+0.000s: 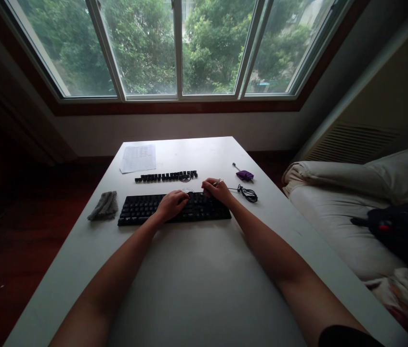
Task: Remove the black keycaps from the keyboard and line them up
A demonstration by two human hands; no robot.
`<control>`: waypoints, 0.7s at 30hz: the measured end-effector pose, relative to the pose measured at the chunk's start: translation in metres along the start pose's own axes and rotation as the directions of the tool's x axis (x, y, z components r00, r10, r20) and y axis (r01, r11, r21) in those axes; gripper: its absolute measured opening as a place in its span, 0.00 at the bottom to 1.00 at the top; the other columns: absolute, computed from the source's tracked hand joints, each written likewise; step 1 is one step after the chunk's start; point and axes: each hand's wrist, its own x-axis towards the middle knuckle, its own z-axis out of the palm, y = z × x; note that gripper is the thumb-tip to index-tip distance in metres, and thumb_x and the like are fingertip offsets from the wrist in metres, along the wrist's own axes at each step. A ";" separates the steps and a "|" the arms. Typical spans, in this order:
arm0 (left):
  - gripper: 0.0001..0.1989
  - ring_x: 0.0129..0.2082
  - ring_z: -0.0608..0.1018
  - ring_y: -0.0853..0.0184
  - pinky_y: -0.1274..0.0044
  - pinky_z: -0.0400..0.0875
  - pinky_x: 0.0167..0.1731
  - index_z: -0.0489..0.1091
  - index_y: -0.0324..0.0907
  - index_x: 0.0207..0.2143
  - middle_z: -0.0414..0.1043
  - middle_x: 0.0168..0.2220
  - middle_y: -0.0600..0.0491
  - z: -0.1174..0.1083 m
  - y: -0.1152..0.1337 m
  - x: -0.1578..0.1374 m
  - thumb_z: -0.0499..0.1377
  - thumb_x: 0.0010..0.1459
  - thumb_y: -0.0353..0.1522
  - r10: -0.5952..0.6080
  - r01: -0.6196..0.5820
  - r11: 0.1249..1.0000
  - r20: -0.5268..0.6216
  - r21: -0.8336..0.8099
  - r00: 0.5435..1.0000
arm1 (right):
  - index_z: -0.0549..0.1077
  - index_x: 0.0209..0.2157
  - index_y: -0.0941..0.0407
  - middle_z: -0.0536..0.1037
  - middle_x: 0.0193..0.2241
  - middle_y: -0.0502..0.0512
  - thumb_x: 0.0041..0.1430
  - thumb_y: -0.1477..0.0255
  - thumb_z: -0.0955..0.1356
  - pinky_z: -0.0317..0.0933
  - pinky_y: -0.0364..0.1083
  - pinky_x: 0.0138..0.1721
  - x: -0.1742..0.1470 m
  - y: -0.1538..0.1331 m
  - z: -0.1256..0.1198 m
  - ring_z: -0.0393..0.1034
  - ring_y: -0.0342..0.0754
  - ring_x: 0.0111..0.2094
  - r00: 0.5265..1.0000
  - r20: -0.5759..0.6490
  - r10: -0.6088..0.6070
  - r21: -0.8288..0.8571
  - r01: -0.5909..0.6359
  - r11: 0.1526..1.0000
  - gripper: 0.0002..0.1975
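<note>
A black keyboard (pixel 142 210) lies across the white table in front of me. My left hand (pixel 172 204) rests over its middle, palm down, with its fingers stretched towards the right across the keys. Above the right part of the keyboard, my right hand (pixel 218 190) is closed around a thin, light-coloured tool (pixel 218 182); its exact kind is too small to make out. Behind the keyboard stands a row of loose black keycaps (pixel 165 177). A thin wire loop (pixel 185 179) lies at the front of that row.
A crumpled grey cloth (pixel 103 206) lies left of the keyboard. To the right are a coiled black cable (pixel 247 193) and a purple item (pixel 244 175) with a thin stick. A printed paper sheet (pixel 138 159) lies at the far left of the table (pixel 204 279). A light sofa (pixel 326 217) stands right.
</note>
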 end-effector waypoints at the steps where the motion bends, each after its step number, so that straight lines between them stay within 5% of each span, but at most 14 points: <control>1: 0.08 0.41 0.77 0.62 0.71 0.70 0.43 0.74 0.46 0.41 0.76 0.40 0.51 0.000 0.000 0.000 0.56 0.62 0.33 -0.003 0.003 1.000 -0.001 0.000 1.000 | 0.75 0.30 0.57 0.75 0.21 0.50 0.59 0.55 0.67 0.61 0.42 0.23 -0.001 -0.003 0.003 0.67 0.42 0.20 1.000 0.001 -0.005 -0.002 0.005 1.000 0.19; 12: 0.17 0.37 0.77 0.65 0.72 0.71 0.41 0.69 0.47 0.49 0.76 0.39 0.54 0.001 0.000 -0.001 0.61 0.57 0.33 -0.050 0.049 0.994 -0.004 -0.094 0.999 | 0.74 0.30 0.57 0.74 0.20 0.50 0.62 0.53 0.65 0.61 0.42 0.25 -0.009 -0.016 0.031 0.67 0.43 0.21 0.995 0.094 -0.042 0.070 0.036 0.997 0.21; 21: 0.10 0.41 0.77 0.62 0.70 0.71 0.45 0.75 0.46 0.43 0.76 0.41 0.52 -0.005 -0.002 0.000 0.60 0.58 0.34 0.043 -0.038 0.995 0.061 -0.088 0.997 | 0.74 0.28 0.56 0.74 0.20 0.50 0.62 0.54 0.65 0.62 0.43 0.27 -0.015 -0.022 0.039 0.67 0.43 0.22 0.996 0.049 -0.074 0.028 0.072 0.997 0.21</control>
